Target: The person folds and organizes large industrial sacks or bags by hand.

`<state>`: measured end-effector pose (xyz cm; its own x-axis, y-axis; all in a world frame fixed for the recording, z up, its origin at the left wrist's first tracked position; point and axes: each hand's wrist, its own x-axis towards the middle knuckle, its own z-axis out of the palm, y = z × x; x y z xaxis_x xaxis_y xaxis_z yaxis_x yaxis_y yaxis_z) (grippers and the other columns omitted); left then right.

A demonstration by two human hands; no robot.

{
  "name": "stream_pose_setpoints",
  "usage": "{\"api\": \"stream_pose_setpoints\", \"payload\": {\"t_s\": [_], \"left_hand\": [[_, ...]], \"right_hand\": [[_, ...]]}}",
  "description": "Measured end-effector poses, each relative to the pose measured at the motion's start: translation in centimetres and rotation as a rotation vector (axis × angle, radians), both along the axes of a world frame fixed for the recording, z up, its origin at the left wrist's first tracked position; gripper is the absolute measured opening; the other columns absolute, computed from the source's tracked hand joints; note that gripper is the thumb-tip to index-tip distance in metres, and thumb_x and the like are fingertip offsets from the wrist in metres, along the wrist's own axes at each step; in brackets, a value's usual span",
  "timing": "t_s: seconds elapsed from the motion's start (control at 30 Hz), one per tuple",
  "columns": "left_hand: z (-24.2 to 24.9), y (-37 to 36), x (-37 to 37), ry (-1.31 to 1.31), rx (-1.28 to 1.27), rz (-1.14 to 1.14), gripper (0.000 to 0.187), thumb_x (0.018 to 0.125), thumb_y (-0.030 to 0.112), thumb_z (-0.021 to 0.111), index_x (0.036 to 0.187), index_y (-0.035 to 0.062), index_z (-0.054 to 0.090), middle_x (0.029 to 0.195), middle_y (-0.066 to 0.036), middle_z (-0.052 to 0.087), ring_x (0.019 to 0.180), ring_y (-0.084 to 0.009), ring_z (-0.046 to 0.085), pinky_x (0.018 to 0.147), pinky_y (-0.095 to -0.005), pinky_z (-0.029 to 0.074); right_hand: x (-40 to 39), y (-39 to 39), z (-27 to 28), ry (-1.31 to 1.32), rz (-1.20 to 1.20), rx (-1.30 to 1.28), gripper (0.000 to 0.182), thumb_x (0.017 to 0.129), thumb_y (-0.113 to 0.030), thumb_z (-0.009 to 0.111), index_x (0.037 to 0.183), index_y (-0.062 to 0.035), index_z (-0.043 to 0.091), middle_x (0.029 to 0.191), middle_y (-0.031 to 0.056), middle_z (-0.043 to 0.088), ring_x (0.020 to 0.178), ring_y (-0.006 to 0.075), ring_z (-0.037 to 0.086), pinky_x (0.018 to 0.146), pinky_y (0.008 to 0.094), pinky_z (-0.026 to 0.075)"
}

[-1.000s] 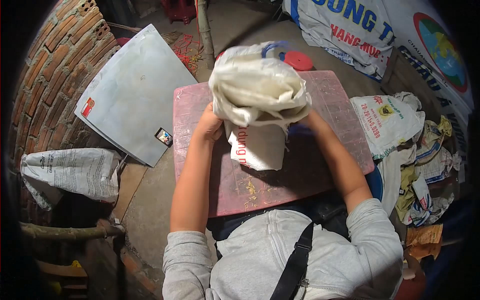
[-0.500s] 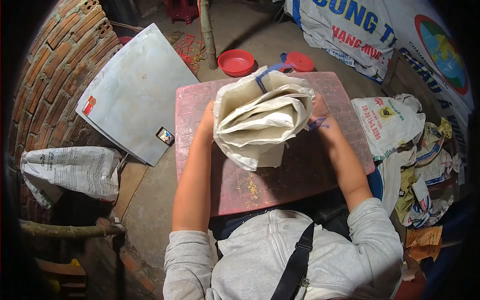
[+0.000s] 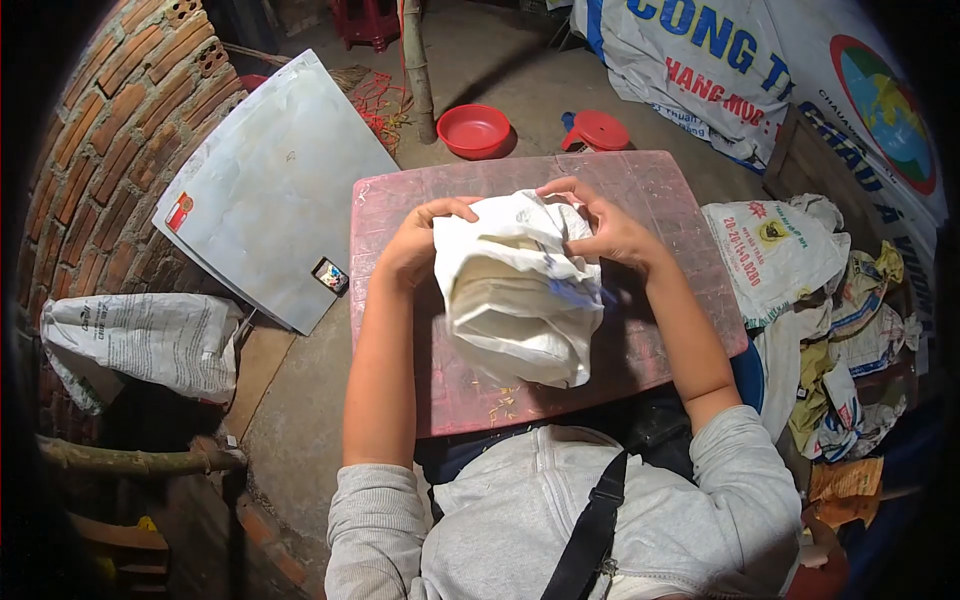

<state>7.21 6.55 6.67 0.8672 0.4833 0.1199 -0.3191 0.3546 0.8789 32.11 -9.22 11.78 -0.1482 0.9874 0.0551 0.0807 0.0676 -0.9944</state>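
A bundle of white woven sacks (image 3: 520, 290), its layered open edges facing my body, is held above the pink table (image 3: 400, 200). My left hand (image 3: 425, 240) grips its left upper edge. On the other side, my right hand (image 3: 605, 230) holds the upper right edge between thumb and fingers. A blue tie (image 3: 575, 293) hangs at the right side of the bundle, partly blurred. Bits of straw (image 3: 505, 405) lie on the table near my body.
Beyond the table are a red basin (image 3: 473, 130) and a red lid (image 3: 600, 130). A large pale board (image 3: 280, 180) with a phone (image 3: 329, 275) on it is at left. Sacks (image 3: 775, 250) are piled at right, and a bamboo pole (image 3: 418, 75) stands behind.
The bundle has tipped and come down toward my body. Both hands have shifted from its sides to its upper edges, and the blue tie now hangs lower at the right.
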Motion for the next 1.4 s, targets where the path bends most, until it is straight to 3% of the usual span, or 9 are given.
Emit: {"api": "stream_pose_setpoints", "payload": {"t_s": [0.2,0.53,0.67,0.8,0.97,1.13,1.2,1.33,1.4], "left_hand": [[1.4,-0.5,-0.3,-0.099,0.097,0.174,0.064,0.073,-0.009,0.061,0.134,0.0055,0.052,0.130,-0.015,0.059,0.119,-0.0261,0.057,0.102,-0.0386,0.045],[4.7,-4.6,2.6,-0.118,0.607,0.655,0.047,0.095,0.016,0.041,0.140,0.0052,0.049,0.140,-0.014,0.051,0.129,-0.0281,0.047,0.111,-0.0401,0.031],[3.8,-6.0,3.3,-0.127,0.722,0.349,0.054,0.096,0.039,0.041,0.113,-0.0057,0.066,0.130,-0.019,0.058,0.135,-0.0325,0.039,0.112,-0.0446,0.028],[1.7,-4.3,3.1,0.038,0.469,0.118,0.043,0.093,0.027,0.050,0.094,-0.0097,0.071,0.112,-0.017,0.067,0.129,-0.0305,0.044,0.110,-0.0446,0.032],[0.7,-3.9,3.3,0.139,0.710,0.054,0.030,0.085,0.021,0.056,0.081,-0.0011,0.076,0.098,-0.010,0.071,0.119,-0.0266,0.047,0.107,-0.0414,0.031],[0.1,-4.1,3.2,0.183,0.810,0.071,0.029,0.084,0.020,0.058,0.080,-0.0019,0.076,0.097,-0.010,0.072,0.118,-0.0274,0.047,0.106,-0.0430,0.031],[-0.1,-4.2,3.4,0.168,0.803,0.106,0.028,0.085,0.018,0.058,0.079,-0.0021,0.076,0.095,-0.011,0.072,0.116,-0.0274,0.049,0.106,-0.0440,0.033],[-0.3,-3.8,3.3,0.154,0.781,0.102,0.024,0.087,0.016,0.059,0.086,-0.0019,0.075,0.101,-0.010,0.071,0.115,-0.0256,0.051,0.104,-0.0399,0.035],[-0.3,-4.6,3.7,0.095,0.421,0.308,0.017,0.089,0.014,0.064,0.094,0.0001,0.072,0.110,-0.007,0.068,0.116,-0.0176,0.051,0.101,-0.0353,0.038]], "right_hand": [[0.4,0.0,0.3,-0.122,0.035,0.059,0.069,0.069,0.005,0.071,0.132,-0.0158,0.052,0.119,0.0033,0.056,0.108,0.0140,0.054,0.096,0.0294,0.045],[2.4,1.3,-1.6,-0.179,-0.071,0.101,0.062,0.076,0.001,0.070,0.134,-0.0132,0.051,0.125,0.0032,0.057,0.114,0.0144,0.054,0.098,0.0290,0.044],[3.2,1.5,-2.7,-0.091,-0.033,0.034,0.068,0.075,0.001,0.070,0.137,-0.0140,0.048,0.126,0.0037,0.056,0.117,0.0137,0.052,0.101,0.0290,0.042],[3.7,1.8,-3.8,0.071,-0.001,-0.033,0.072,0.073,0.000,0.072,0.139,-0.0118,0.045,0.132,0.0045,0.052,0.124,0.0148,0.048,0.104,0.0293,0.039],[4.4,1.5,-4.3,0.272,0.019,-0.147,0.062,0.085,-0.019,0.070,0.140,-0.0119,0.044,0.132,0.0068,0.049,0.123,0.0168,0.049,0.105,0.0329,0.040],[4.4,2.5,-5.0,0.503,0.041,-0.213,0.058,0.091,-0.038,0.064,0.139,-0.0111,0.045,0.129,0.0082,0.052,0.123,0.0174,0.050,0.103,0.0339,0.042],[3.7,2.7,-5.4,0.165,-0.144,-0.194,0.058,0.091,-0.044,0.065,0.136,-0.0100,0.048,0.126,0.0086,0.055,0.119,0.0175,0.052,0.100,0.0332,0.043],[2.7,2.4,-4.5,0.098,-0.199,-0.204,0.054,0.086,-0.034,0.074,0.129,-0.0092,0.054,0.124,0.0070,0.057,0.114,0.0163,0.054,0.096,0.0307,0.045],[2.7,2.4,-4.7,0.097,-0.214,-0.168,0.055,0.083,-0.030,0.077,0.129,-0.0092,0.055,0.124,0.0068,0.057,0.114,0.0162,0.054,0.096,0.0306,0.045]]}}
